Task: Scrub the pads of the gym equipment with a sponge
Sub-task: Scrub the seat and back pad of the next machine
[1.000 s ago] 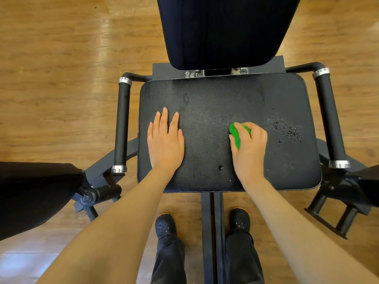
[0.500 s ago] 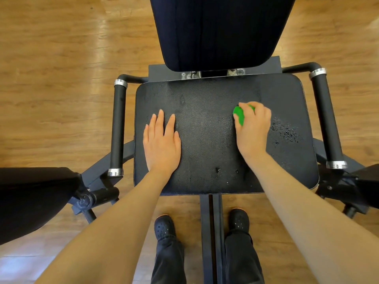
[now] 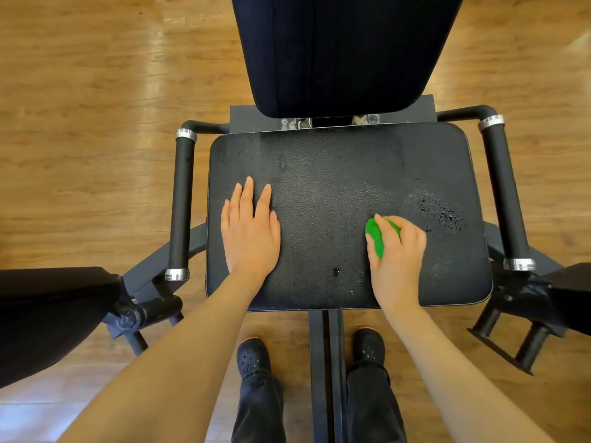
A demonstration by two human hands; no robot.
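Observation:
A black seat pad (image 3: 335,174) of a gym machine lies below me, with a dark backrest pad (image 3: 342,49) rising behind it. My right hand (image 3: 396,254) grips a green sponge (image 3: 376,235) and presses it on the right half of the seat. Only the sponge's left part shows past my fingers. Wet droplets (image 3: 441,212) speckle the pad just right of the sponge. My left hand (image 3: 251,231) rests flat on the left half of the seat, fingers straight.
Black handle bars with silver collars flank the seat, one on the left (image 3: 180,206) and one on the right (image 3: 503,193). Black side pads sit at the lower left (image 3: 48,314) and right edge (image 3: 572,295). My shoes (image 3: 254,356) stand on the wooden floor beside the centre frame beam (image 3: 324,372).
My right hand pushed the sponge up the seat, then drew it back toward me. My left hand has stayed flat in the same spot.

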